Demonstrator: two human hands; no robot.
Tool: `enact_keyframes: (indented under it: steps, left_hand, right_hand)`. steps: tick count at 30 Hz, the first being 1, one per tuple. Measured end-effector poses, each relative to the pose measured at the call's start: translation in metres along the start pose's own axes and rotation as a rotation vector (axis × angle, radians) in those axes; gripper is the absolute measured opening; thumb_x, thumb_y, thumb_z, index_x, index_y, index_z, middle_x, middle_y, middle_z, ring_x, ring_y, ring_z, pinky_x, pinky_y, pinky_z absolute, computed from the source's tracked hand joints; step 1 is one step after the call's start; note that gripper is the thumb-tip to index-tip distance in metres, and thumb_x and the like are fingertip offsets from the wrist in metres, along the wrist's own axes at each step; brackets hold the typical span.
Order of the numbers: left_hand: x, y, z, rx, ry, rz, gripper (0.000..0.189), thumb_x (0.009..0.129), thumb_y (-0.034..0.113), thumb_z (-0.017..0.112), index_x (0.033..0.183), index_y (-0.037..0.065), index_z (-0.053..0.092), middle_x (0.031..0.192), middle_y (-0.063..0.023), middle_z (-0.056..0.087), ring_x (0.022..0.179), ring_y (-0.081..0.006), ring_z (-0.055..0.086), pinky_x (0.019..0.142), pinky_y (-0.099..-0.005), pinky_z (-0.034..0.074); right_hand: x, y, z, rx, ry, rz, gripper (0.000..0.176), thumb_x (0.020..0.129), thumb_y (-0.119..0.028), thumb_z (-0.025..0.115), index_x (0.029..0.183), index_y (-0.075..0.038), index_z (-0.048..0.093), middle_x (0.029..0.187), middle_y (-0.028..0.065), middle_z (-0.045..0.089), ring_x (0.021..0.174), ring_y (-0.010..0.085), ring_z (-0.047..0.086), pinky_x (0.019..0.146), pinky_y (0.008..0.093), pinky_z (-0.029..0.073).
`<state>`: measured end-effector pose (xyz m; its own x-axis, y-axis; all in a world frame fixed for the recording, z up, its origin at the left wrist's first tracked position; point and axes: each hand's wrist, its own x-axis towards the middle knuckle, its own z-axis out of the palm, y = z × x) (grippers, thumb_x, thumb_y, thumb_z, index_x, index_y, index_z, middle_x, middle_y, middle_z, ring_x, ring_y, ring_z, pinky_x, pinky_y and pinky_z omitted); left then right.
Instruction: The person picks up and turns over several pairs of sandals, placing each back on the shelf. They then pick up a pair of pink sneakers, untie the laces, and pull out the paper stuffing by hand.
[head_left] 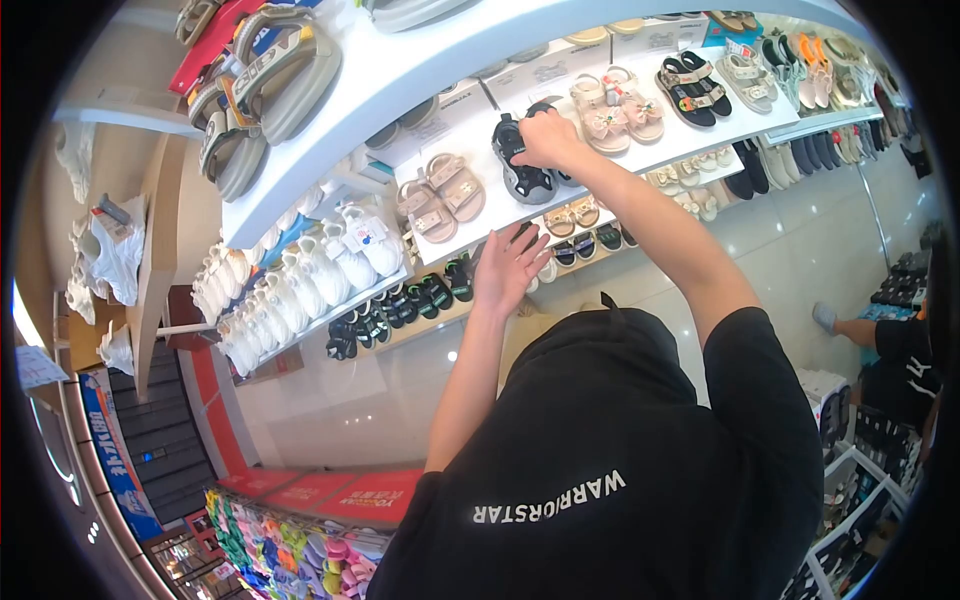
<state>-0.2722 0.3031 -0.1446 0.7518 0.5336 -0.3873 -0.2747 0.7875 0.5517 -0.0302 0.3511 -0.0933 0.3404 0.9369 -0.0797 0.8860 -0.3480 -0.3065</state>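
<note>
My right hand reaches across the white shelf, its fingers closed on the upper part of a pair of black sandals with grey soles; the fingers hide part of the pair. Below the shelf's front edge, my left hand is held with its fingers spread, and nothing is in it. Beige sandals sit on the shelf to the left of the black pair. To the right are pink sandals with bows, then another black strapped pair.
A higher white shelf holds large grey sandals. White sneakers line a lower shelf on the left, with black sandals beneath. Colourful clogs hang at the lower left. A person's leg shows at right, near shoe racks.
</note>
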Motion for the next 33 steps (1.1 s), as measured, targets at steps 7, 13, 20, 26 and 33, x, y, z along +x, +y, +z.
enact_keyframes:
  steps: [7, 13, 20, 26, 33]
  left_hand:
    - [-0.007, 0.007, 0.002, -0.016, -0.007, 0.053, 0.067, 0.106, 0.046, 0.033, 0.149, -0.004, 0.02, 0.149, -0.0271, 0.034, 0.132, -0.0428, 0.045, 0.103, -0.0501, 0.047]
    - [-0.009, 0.011, 0.005, 0.012, -0.017, 0.072, 0.066, 0.106, 0.046, 0.031, 0.149, -0.004, 0.021, 0.15, -0.026, 0.034, 0.133, -0.0423, 0.045, 0.103, -0.0505, 0.047]
    - [-0.006, 0.003, 0.007, 0.079, -0.016, 0.032, 0.067, 0.105, 0.049, 0.033, 0.146, -0.003, 0.027, 0.152, -0.0256, 0.032, 0.135, -0.0429, 0.043, 0.104, -0.051, 0.045]
    - [0.0, 0.005, 0.007, 0.128, 0.025, 0.066, 0.065, 0.105, 0.047, 0.036, 0.146, -0.003, 0.028, 0.153, -0.0206, 0.031, 0.135, -0.0424, 0.043, 0.103, -0.0492, 0.045]
    - [0.019, 0.009, 0.014, 0.259, 0.032, 0.092, 0.067, 0.105, 0.043, 0.038, 0.151, -0.002, 0.021, 0.16, -0.012, 0.016, 0.135, -0.0415, 0.042, 0.104, -0.0479, 0.044]
  right_hand:
    - [0.021, 0.004, 0.012, 0.017, -0.014, -0.054, 0.057, 0.075, -0.048, 0.079, 0.111, -0.004, 0.068, 0.115, 0.0188, 0.066, 0.113, 0.0347, 0.06, 0.095, 0.043, 0.051]
    - [0.016, 0.013, 0.017, 0.055, 0.06, -0.074, 0.052, 0.077, -0.043, 0.078, 0.114, -0.008, 0.068, 0.111, 0.0143, 0.066, 0.113, 0.0318, 0.058, 0.095, 0.0416, 0.05]
    - [-0.012, 0.033, 0.028, 0.262, 0.361, -0.264, 0.046, 0.08, -0.024, 0.075, 0.121, -0.009, 0.061, 0.124, 0.0162, 0.058, 0.123, 0.0327, 0.05, 0.103, 0.0412, 0.044]
    - [-0.061, 0.046, 0.046, 0.396, 0.534, -0.132, 0.047, 0.078, -0.012, 0.074, 0.121, -0.005, 0.058, 0.126, 0.0176, 0.056, 0.122, 0.0365, 0.047, 0.104, 0.0439, 0.041]
    - [-0.088, 0.053, 0.078, 0.396, 0.434, 0.007, 0.061, 0.077, -0.01, 0.074, 0.133, -0.002, 0.049, 0.129, 0.0238, 0.05, 0.122, 0.0414, 0.046, 0.105, 0.0449, 0.04]
